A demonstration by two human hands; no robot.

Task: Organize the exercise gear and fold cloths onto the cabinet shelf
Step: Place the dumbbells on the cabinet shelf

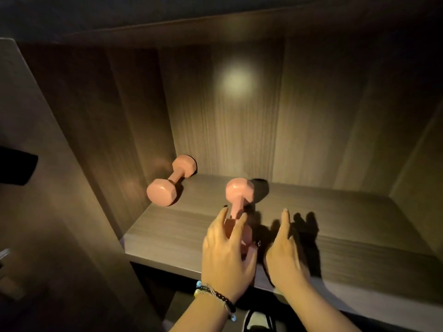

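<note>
Head view: left hand point(225, 255) with fingers spread and relaxed over the near end of a pink dumbbell point(238, 204) lying on the wooden cabinet shelf point(347, 224), touching but not plainly gripping it. Right hand point(285, 257) released beside it, fingers straight, holding nothing. Second pink dumbbell point(171, 180) farther back on the shelf, against the left wall point(107, 128).

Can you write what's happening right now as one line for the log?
left hand: fingers spread over near dumbbell, no grip | right hand: open beside it | far dumbbell: lying by left wall | shelf
</note>
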